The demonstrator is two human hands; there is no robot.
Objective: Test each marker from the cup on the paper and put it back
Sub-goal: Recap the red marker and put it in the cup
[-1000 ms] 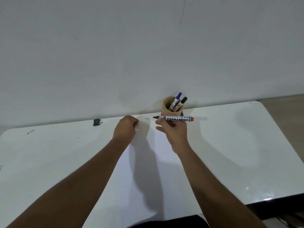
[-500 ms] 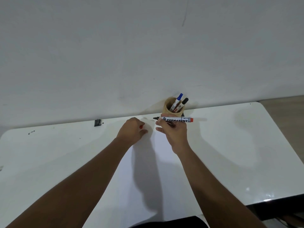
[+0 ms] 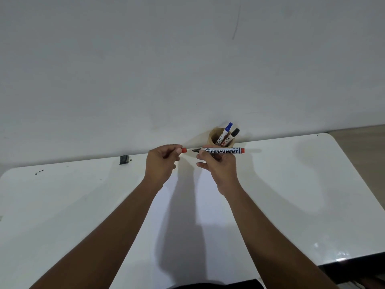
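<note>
My right hand point(image 3: 216, 165) holds a white marker point(image 3: 224, 151) marked PERMANENT, level, its bare dark tip pointing left and its red end to the right. My left hand point(image 3: 161, 161) pinches the red cap point(image 3: 184, 150) just left of that tip, a small gap between them. Behind them a tan cup point(image 3: 214, 137) stands against the wall with two markers, one blue-capped point(image 3: 226, 130) and one black-capped point(image 3: 232, 135). A white sheet of paper point(image 3: 208, 215) lies on the table below my hands, partly in their shadow.
The white table point(image 3: 62, 205) runs up to a plain wall. A small black object point(image 3: 124, 159) lies near the table's back edge at the left, with a few dark specks point(image 3: 39, 172) further left. The table's right edge drops to a tan floor point(image 3: 362, 142).
My left hand rose from the table with the red cap and moved right, level with the marker's tip. My right hand kept the marker nearly still.
</note>
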